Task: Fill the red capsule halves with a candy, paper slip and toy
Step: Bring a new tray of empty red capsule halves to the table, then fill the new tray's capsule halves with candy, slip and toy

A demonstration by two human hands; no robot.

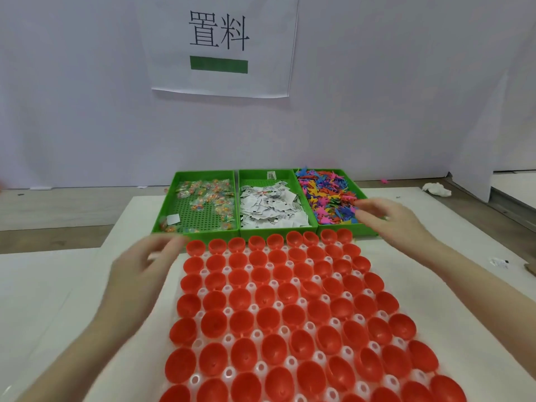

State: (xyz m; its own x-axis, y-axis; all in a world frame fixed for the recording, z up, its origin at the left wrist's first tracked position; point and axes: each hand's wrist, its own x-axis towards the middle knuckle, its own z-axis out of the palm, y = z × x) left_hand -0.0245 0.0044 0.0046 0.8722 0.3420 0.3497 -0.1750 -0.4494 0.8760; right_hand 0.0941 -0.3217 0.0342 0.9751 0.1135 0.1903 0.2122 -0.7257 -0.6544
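My empty, loosely spread left hand [142, 268] and right hand [388, 219] reach past the unfilled red capsule halves [278, 314] toward the trays beyond, toys [327, 195] under my right fingertips.

red capsule halves [290, 300], green trays [203, 173], multicoloured toys [327, 192], white slips [269, 207].
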